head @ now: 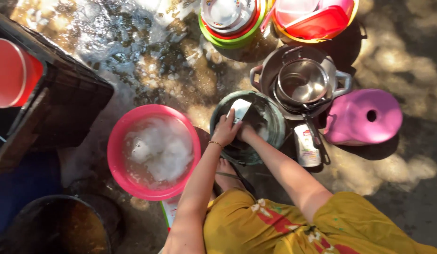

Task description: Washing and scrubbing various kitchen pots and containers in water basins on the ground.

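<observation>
Pink basin (116, 155): soapy water, close left of the work; little elbow room.
Left hand (225, 131): closed on the white flat utensil (240, 109), held over the dark pot (275, 123); best kept low.
Right hand (246, 133): inside the pot, grip not discernible.
Steel pans (303, 82): crowd the right rim.

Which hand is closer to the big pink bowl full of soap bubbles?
The left hand. It grips the near rim of the dark round pot, just right of the pink bowl in the picture. The right hand is inside the pot, farther from the bowl.
</observation>
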